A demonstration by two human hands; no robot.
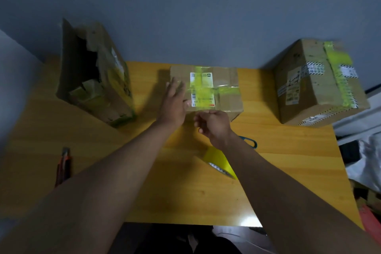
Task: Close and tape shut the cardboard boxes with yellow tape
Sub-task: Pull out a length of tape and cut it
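Left hand (pixel 174 103) flat with straight fingers on the small middle box (pixel 214 90) at table centre, right hand (pixel 213 125) loosely curled, apparently empty, near its front edge; risk: yellow tape (pixel 208 90) lifting if pressed unevenly.

1. The middle box (pixel 208 90) carries white labels (pixel 201 79) with barcodes under yellow tape; the print is too blurred to read.
2. The right box (pixel 317 86) has stickers and black-and-white printed tape (pixel 314 67); the characters are illegible.
3. The left box (pixel 99 76) shows a pale label, unreadable.
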